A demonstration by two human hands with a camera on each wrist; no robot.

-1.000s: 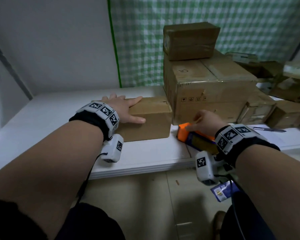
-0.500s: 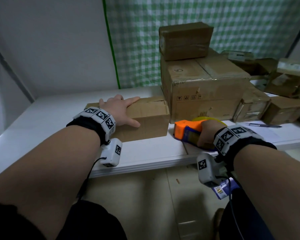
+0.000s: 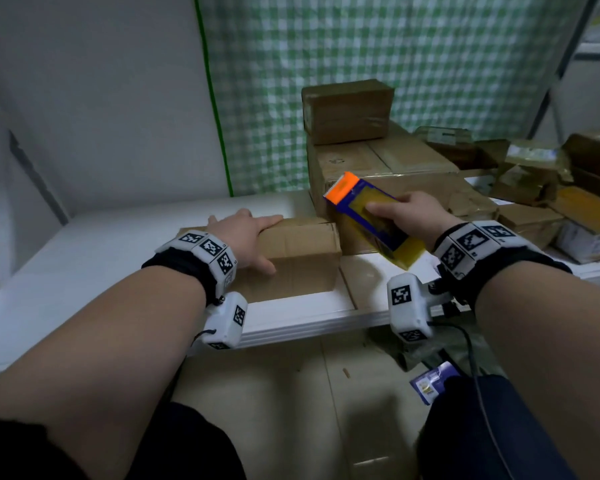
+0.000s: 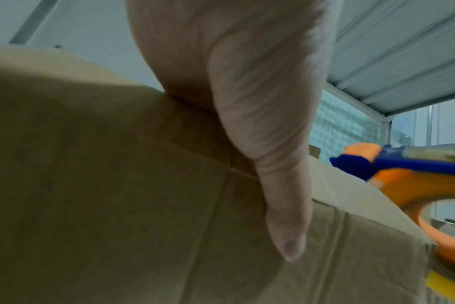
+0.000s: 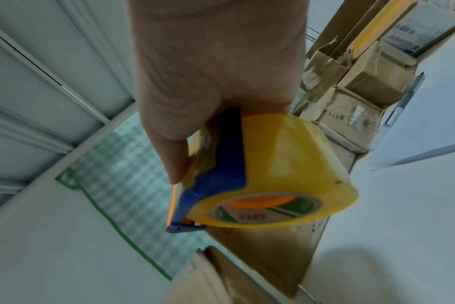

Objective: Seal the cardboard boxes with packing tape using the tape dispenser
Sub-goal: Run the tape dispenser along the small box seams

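A small brown cardboard box point(image 3: 302, 251) point(image 4: 117, 185) lies on the white table point(image 3: 101, 244). My left hand point(image 3: 243, 233) point(image 4: 247, 102) rests flat on its top, fingers straight, thumb down the front face. My right hand point(image 3: 406, 213) point(image 5: 208, 82) grips a blue and orange tape dispenser point(image 3: 364, 213) point(image 5: 216, 170) point(image 4: 392, 164) loaded with a yellowish tape roll point(image 5: 281, 170). The dispenser hangs in the air just right of the small box, orange end up and to the left.
A large cardboard box point(image 3: 378, 188) with a smaller one point(image 3: 347, 110) stacked on it stands right behind the dispenser. Several more boxes point(image 3: 534, 188) clutter the table's right side. A green checked curtain point(image 3: 361, 64) hangs behind. The table's left part shows bare white surface.
My right hand has taken the dispenser off the table and lifted it up beside the small box. My left hand stays on the box top.
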